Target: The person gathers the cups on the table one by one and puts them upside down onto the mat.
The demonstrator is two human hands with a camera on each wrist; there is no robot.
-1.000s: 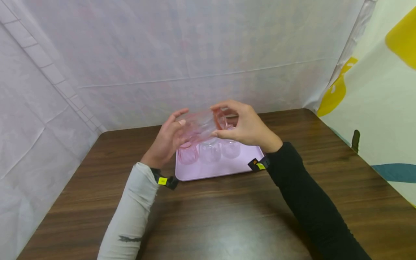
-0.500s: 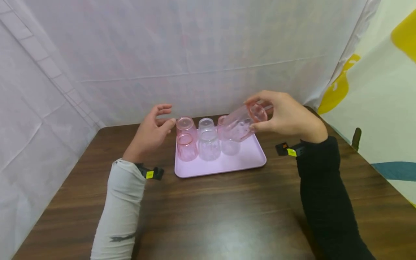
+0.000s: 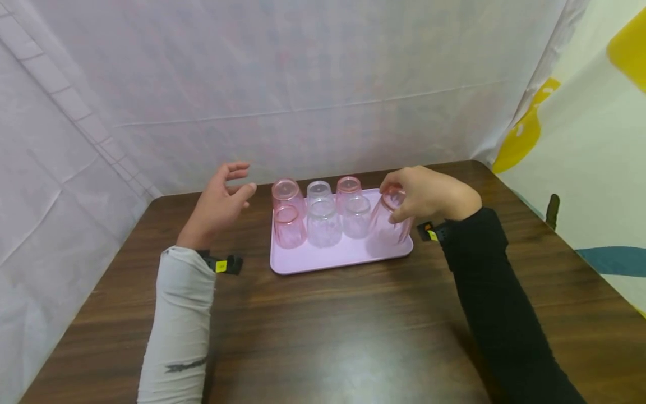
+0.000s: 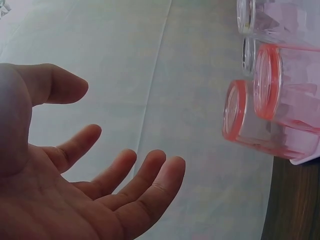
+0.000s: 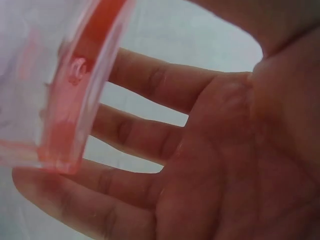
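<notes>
A pink tray [image 3: 323, 261] lies on the brown table and carries several upside-down cups, some pink [image 3: 289, 226], some clear [image 3: 323, 224]. My right hand [image 3: 404, 201] grips one more pink cup [image 3: 386, 229] from above by its base. This cup is upside down and a little tilted at the tray's right front corner, and I cannot tell whether it rests fully on the tray. In the right wrist view the cup's red-edged base [image 5: 82, 85] lies against my fingers [image 5: 150, 135]. My left hand [image 3: 241, 179] hovers with spread fingers left of the tray and holds nothing. The left wrist view shows its bare palm [image 4: 85, 200] and pink cups [image 4: 272, 120] to the right.
White sheeting walls off the back and left sides. A patterned cloth [image 3: 580, 140] with yellow shapes hangs on the right. Bare brown tabletop [image 3: 343, 336] stretches in front of the tray, between my two forearms.
Both hands held the pink cup above the tray. The left hand let go and drew back left. The right hand carried the cup right, turned it over and lowered it to the tray's right end.
</notes>
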